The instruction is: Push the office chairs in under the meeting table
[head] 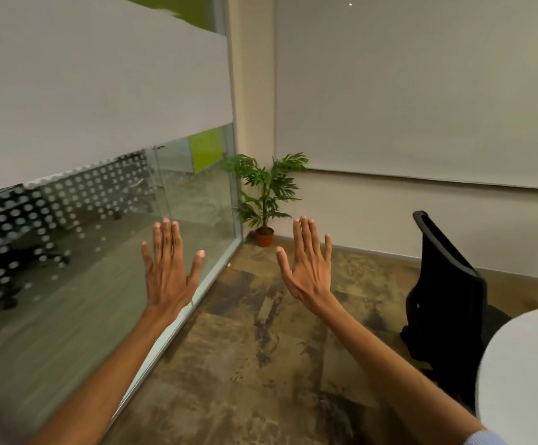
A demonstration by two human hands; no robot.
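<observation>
A black mesh-backed office chair (447, 293) stands at the right, its seat toward the white round meeting table (524, 364) whose edge fills the lower right corner. My left hand (168, 271) and my right hand (309, 264) are both raised in front of me over the floor, palms away, fingers spread, holding nothing. Both hands are well to the left of the chair and touch nothing. The chair's base and wheels are hidden behind the table.
A glass partition wall (101, 252) with a frosted band and dot pattern runs along the left. A potted green plant (266, 200) stands in the far corner. A roller blind (421, 91) covers the back wall. Patterned brown carpet (261, 348) spreads between glass and table.
</observation>
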